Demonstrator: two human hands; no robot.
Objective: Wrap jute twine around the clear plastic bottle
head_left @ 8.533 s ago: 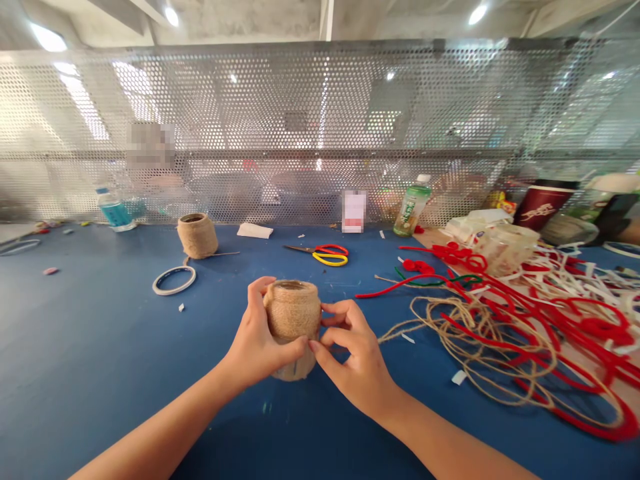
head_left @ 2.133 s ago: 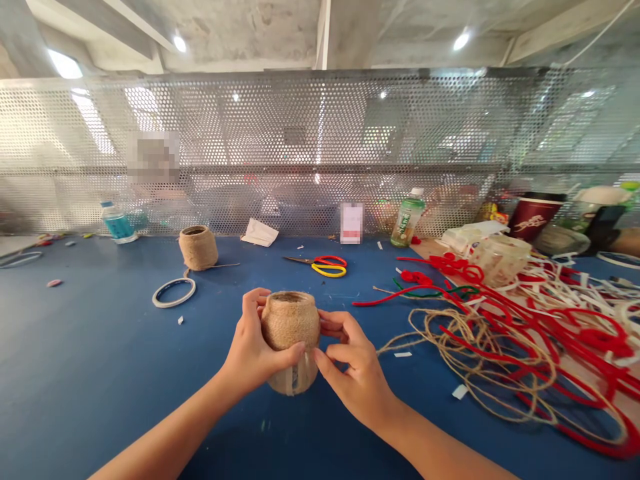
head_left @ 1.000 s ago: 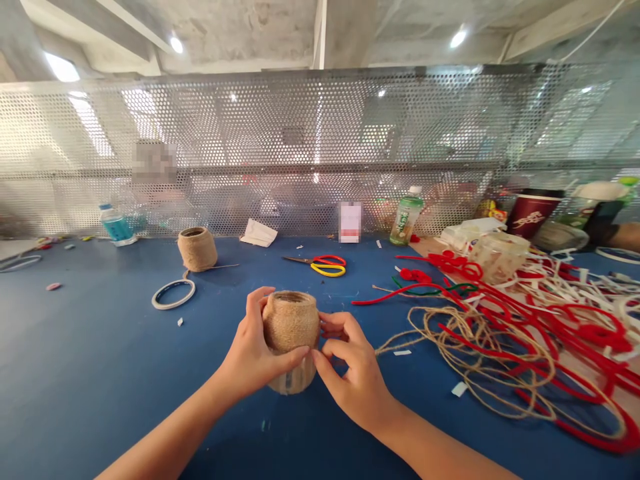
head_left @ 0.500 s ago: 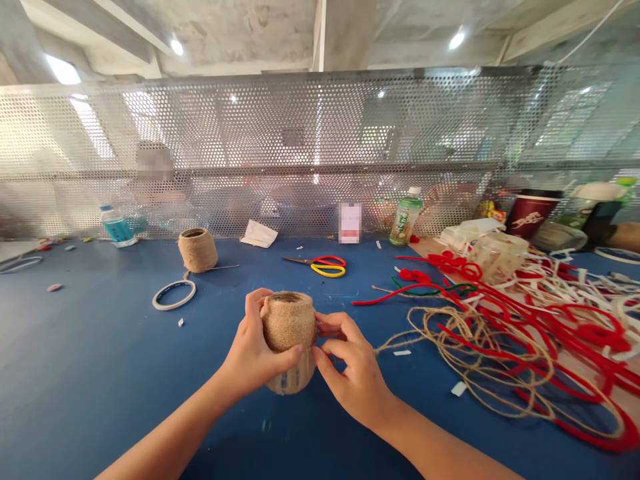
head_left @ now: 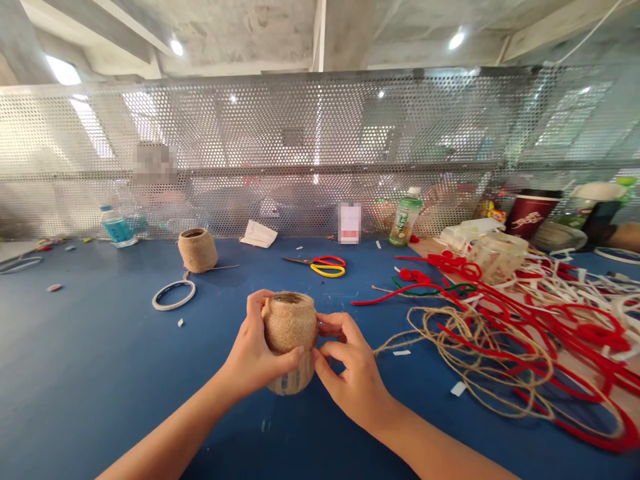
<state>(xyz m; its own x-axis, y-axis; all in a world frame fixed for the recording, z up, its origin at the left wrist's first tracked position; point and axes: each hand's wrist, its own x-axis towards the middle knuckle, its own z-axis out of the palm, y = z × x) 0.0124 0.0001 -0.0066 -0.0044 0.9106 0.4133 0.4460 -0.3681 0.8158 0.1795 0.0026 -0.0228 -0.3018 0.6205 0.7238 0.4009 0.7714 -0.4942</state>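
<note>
Between my hands stands a glass jar (head_left: 290, 323) wrapped in tight jute twine, and its lower part shows bare with a printed label (head_left: 290, 381). My left hand (head_left: 257, 340) grips it from the left, fingers curled around the back. My right hand (head_left: 347, 367) presses its fingertips against the right side of the wrapping. A strand from a loose tangle of jute twine (head_left: 480, 357) runs toward my right hand, and its end is hidden. I cannot tell whether that strand joins the jar.
The blue table holds a jute spool (head_left: 197, 251), a white tape ring (head_left: 173, 295), and red-and-yellow-handled scissors (head_left: 327, 267). Red pipe cleaners (head_left: 530, 320) and white strips lie heaped at right. Bottles and a maroon cup (head_left: 527, 213) stand before a perforated metal screen (head_left: 320, 133), with a person behind it.
My hands have shifted slightly around the jar, which has turned a little between them. The jar stays in about the same place above the table, and the objects around it have not visibly moved.
</note>
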